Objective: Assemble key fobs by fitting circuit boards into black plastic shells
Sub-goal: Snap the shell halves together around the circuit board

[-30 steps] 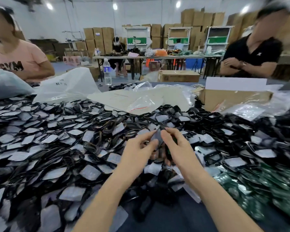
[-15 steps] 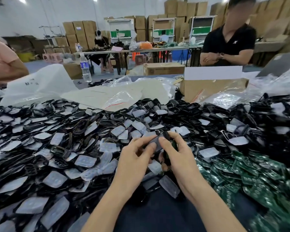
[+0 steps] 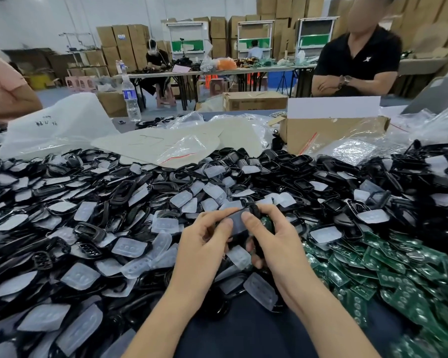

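Observation:
Both hands meet over the middle of the table around one black plastic shell (image 3: 239, 223) with a translucent button pad on its top. My left hand (image 3: 204, 241) grips its left end, thumb on top. My right hand (image 3: 274, 241) grips the right end, its thumb pressing on the pad; a bit of green circuit board (image 3: 265, 221) shows under its fingers. A big heap of black shells and clear rubber pads (image 3: 93, 215) covers the table to the left and behind. Green circuit boards (image 3: 388, 267) lie piled at the right.
An open cardboard box (image 3: 329, 133) stands behind the heap at right, plastic bags (image 3: 60, 127) and a water bottle (image 3: 131, 99) at the back left. A person in black sits across at right; an arm in a pink sleeve (image 3: 8, 91) shows at the far left.
The view has tilted down and toward the right, bringing the green boards into sight. Both hands stay on the same shell, and the right thumb has shifted onto the pad.

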The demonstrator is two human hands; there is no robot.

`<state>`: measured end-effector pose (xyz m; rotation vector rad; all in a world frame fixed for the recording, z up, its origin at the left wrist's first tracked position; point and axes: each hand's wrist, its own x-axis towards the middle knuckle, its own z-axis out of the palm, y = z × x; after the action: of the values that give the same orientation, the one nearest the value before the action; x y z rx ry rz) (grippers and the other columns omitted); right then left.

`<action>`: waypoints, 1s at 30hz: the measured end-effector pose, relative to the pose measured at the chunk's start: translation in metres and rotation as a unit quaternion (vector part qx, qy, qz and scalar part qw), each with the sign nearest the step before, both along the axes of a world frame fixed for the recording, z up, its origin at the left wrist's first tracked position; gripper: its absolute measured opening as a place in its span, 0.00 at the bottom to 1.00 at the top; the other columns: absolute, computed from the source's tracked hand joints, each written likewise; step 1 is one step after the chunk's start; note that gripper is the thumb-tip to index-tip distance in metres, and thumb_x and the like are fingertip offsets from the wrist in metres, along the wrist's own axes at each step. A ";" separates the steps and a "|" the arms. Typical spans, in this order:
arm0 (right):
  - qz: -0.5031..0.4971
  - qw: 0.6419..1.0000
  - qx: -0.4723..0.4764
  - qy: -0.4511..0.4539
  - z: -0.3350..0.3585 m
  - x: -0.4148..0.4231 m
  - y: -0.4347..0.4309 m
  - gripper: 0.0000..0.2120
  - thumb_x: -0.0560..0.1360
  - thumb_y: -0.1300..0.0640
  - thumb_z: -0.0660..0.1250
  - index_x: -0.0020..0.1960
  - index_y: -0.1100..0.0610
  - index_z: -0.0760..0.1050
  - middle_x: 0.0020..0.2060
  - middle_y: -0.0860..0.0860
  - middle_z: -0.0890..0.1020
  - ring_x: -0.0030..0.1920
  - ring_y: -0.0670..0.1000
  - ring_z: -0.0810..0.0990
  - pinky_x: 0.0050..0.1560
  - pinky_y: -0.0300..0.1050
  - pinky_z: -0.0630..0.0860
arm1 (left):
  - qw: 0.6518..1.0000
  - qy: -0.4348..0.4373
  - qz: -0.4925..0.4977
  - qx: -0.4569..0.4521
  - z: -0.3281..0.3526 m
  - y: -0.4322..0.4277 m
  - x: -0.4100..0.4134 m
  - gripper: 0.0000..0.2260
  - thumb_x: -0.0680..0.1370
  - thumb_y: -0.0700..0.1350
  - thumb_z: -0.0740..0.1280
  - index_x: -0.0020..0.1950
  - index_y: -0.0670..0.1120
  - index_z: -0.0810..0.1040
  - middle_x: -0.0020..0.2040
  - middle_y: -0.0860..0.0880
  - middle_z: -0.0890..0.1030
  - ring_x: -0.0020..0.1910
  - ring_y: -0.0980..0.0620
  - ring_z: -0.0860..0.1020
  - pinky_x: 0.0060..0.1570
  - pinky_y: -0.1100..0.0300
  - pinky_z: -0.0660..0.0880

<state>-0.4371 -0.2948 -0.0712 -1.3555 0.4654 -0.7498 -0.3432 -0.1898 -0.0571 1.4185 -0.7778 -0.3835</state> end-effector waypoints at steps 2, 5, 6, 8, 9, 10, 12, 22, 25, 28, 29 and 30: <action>0.001 1.000 0.005 -0.011 0.000 0.001 0.002 0.02 0.78 0.49 0.71 0.50 0.45 0.79 0.33 0.50 0.80 0.31 0.48 0.75 0.25 0.39 0.68 | 0.999 0.035 -0.007 -0.019 0.000 -0.002 -0.003 0.09 0.80 0.45 0.69 0.52 0.58 0.86 0.43 0.55 0.85 0.37 0.60 0.77 0.42 0.66 0.75; 0.007 1.000 0.008 -0.029 0.001 0.003 0.007 0.01 0.79 0.51 0.70 0.50 0.47 0.79 0.34 0.51 0.81 0.30 0.46 0.75 0.24 0.39 0.68 | 0.996 0.085 -0.014 -0.034 -0.003 -0.005 -0.004 0.08 0.79 0.45 0.70 0.53 0.56 0.86 0.42 0.52 0.85 0.36 0.55 0.74 0.41 0.63 0.75; 0.008 0.999 0.007 -0.031 0.001 0.003 0.008 0.01 0.79 0.51 0.70 0.50 0.47 0.79 0.35 0.52 0.81 0.30 0.47 0.75 0.24 0.40 0.68 | 0.995 0.096 -0.018 -0.036 -0.004 -0.006 -0.005 0.08 0.79 0.44 0.69 0.53 0.55 0.86 0.42 0.51 0.85 0.36 0.54 0.73 0.41 0.62 0.75; 0.006 0.999 0.004 -0.033 0.002 0.003 0.010 0.01 0.79 0.51 0.70 0.49 0.46 0.78 0.33 0.52 0.80 0.30 0.48 0.74 0.24 0.40 0.69 | 0.992 0.117 -0.029 -0.045 -0.005 -0.005 -0.004 0.08 0.80 0.44 0.69 0.53 0.54 0.86 0.45 0.48 0.85 0.38 0.52 0.72 0.42 0.61 0.75; 0.004 0.999 0.002 -0.033 0.002 0.003 0.011 0.01 0.80 0.50 0.70 0.49 0.46 0.78 0.32 0.52 0.79 0.30 0.49 0.74 0.25 0.41 0.69 | 0.989 0.130 -0.037 -0.052 -0.004 -0.004 -0.004 0.08 0.79 0.45 0.69 0.54 0.52 0.86 0.46 0.46 0.85 0.38 0.51 0.72 0.42 0.60 0.75; 0.004 0.999 0.000 -0.032 0.002 0.003 0.011 0.01 0.79 0.50 0.69 0.49 0.45 0.78 0.30 0.52 0.79 0.29 0.49 0.73 0.25 0.41 0.69 | 0.987 0.144 -0.045 -0.059 -0.004 -0.003 -0.002 0.08 0.78 0.45 0.69 0.54 0.51 0.86 0.48 0.44 0.85 0.39 0.50 0.72 0.43 0.60 0.75; 0.003 1.000 -0.006 -0.028 0.002 0.002 0.010 0.01 0.79 0.49 0.69 0.50 0.45 0.78 0.29 0.51 0.78 0.28 0.50 0.72 0.25 0.41 0.70 | 0.981 0.170 -0.058 -0.068 -0.003 -0.003 0.000 0.11 0.75 0.47 0.69 0.54 0.49 0.86 0.50 0.43 0.85 0.40 0.49 0.73 0.41 0.61 0.75; 0.004 1.000 0.002 -0.022 0.005 0.001 0.011 0.01 0.79 0.48 0.69 0.49 0.45 0.78 0.29 0.51 0.78 0.30 0.50 0.73 0.26 0.41 0.70 | 0.967 0.231 -0.074 -0.072 0.004 -0.002 0.001 0.12 0.74 0.39 0.67 0.52 0.45 0.87 0.43 0.45 0.83 0.36 0.53 0.74 0.38 0.63 0.75; 0.010 1.000 0.010 -0.017 0.005 0.001 0.009 0.02 0.79 0.51 0.69 0.48 0.45 0.78 0.30 0.50 0.78 0.30 0.48 0.75 0.25 0.40 0.69 | 0.981 0.179 -0.062 -0.040 0.004 0.000 -0.001 0.16 0.81 0.35 0.61 0.53 0.49 0.87 0.44 0.48 0.84 0.37 0.53 0.77 0.40 0.63 0.76; 0.009 1.000 -0.026 0.006 0.007 -0.002 0.007 0.04 0.80 0.53 0.68 0.47 0.45 0.78 0.29 0.48 0.78 0.26 0.45 0.73 0.24 0.38 0.68 | 0.998 -0.055 0.006 0.043 0.000 0.003 0.000 0.14 0.82 0.39 0.65 0.55 0.57 0.85 0.49 0.56 0.82 0.44 0.60 0.80 0.46 0.70 0.75; 0.011 0.999 -0.049 0.014 0.007 -0.003 0.006 0.04 0.80 0.54 0.68 0.48 0.45 0.78 0.28 0.47 0.79 0.25 0.44 0.73 0.24 0.37 0.68 | 0.990 -0.126 0.019 0.065 -0.001 0.003 0.001 0.13 0.81 0.40 0.67 0.56 0.59 0.83 0.50 0.59 0.80 0.48 0.61 0.80 0.48 0.72 0.73; 0.015 0.997 -0.072 0.022 0.006 -0.004 0.006 0.04 0.80 0.54 0.69 0.49 0.45 0.77 0.28 0.46 0.79 0.24 0.44 0.73 0.24 0.37 0.68 | 0.982 -0.172 0.023 0.080 -0.001 0.004 0.002 0.13 0.80 0.41 0.68 0.56 0.60 0.81 0.51 0.61 0.78 0.50 0.62 0.79 0.49 0.73 0.72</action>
<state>-0.4413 -0.2892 -0.0647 -1.5132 0.4318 -0.7421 -0.3413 -0.1859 -0.0586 1.6753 -1.0080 -0.1682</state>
